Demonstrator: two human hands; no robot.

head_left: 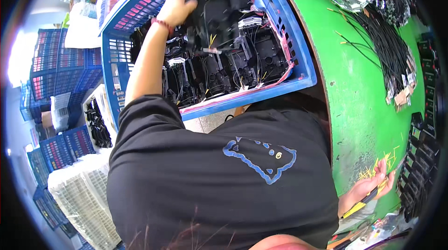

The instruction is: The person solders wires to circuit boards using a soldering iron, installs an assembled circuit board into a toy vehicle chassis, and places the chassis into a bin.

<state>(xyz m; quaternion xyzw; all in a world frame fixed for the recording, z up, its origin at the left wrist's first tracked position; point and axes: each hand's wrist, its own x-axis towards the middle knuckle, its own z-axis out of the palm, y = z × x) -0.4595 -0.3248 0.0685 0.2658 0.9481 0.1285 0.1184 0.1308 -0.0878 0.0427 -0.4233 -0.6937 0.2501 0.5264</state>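
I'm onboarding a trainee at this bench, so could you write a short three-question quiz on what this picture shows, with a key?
1. Which hand holds the black part above the blue basket?
2. True or false: the thin yellow pieces near the right hand lie on a white tray.
3. Fill in the colour: the right hand holds a ____-and-black tool.

Key:
1. The left hand.
2. False; they lie on the green tabletop.
3. Yellow.

Left forearm (146, 65) stretched forward, left hand (174, 11) gripping, right hand (368, 187) out sideways, fingers (382, 167) curled
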